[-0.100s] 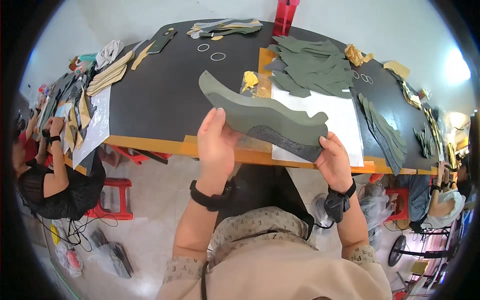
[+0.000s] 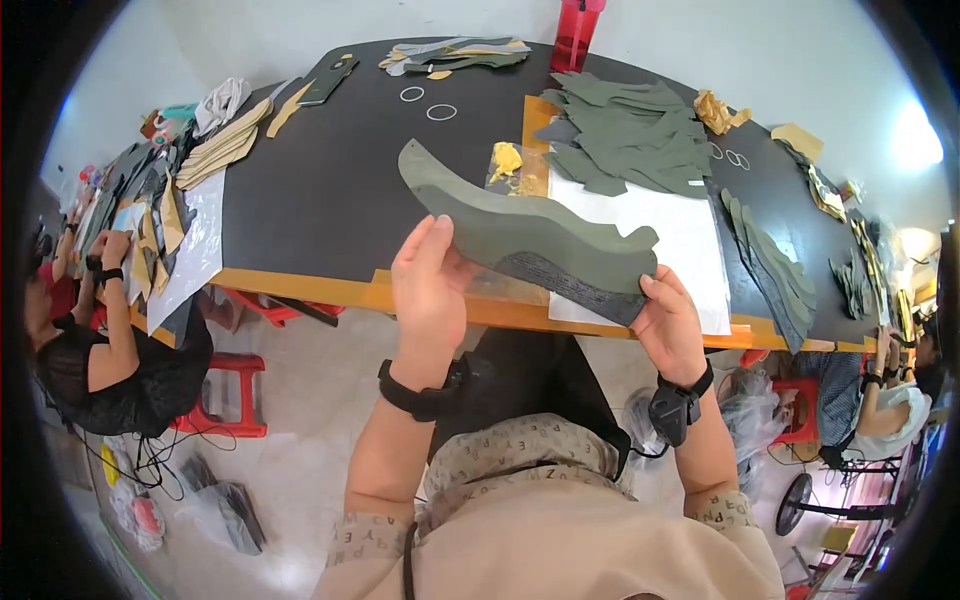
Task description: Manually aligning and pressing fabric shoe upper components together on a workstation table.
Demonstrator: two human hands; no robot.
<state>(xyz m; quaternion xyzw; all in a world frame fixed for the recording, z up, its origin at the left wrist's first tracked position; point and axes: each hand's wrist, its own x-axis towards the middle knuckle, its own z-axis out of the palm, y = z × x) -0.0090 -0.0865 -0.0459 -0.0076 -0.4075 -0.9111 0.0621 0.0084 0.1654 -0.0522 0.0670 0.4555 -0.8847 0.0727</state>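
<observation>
A long, curved green cut piece (image 2: 530, 222) with a dark grey textured panel along its lower right edge is stretched between my hands, above the front edge of the table. My left hand (image 2: 430, 290) pinches its lower left edge, thumb on top. The right-hand end is gripped by my right hand (image 2: 670, 325), with the thumb over the dark panel. Beneath it lies a white sheet (image 2: 685, 240), partly covered by the piece. Just beyond is a yellow lump (image 2: 507, 158) on a clear bag. A pile of green cut pieces (image 2: 630, 135) rests behind the sheet.
The black table (image 2: 310, 200) has a taped brown edge. At the back stand a red container (image 2: 577, 35) and more cut pieces (image 2: 455, 55). A phone (image 2: 328, 80) and white rings (image 2: 441, 112) lie left. Green and grey strips (image 2: 770, 260) lie right. Co-workers sit at both sides.
</observation>
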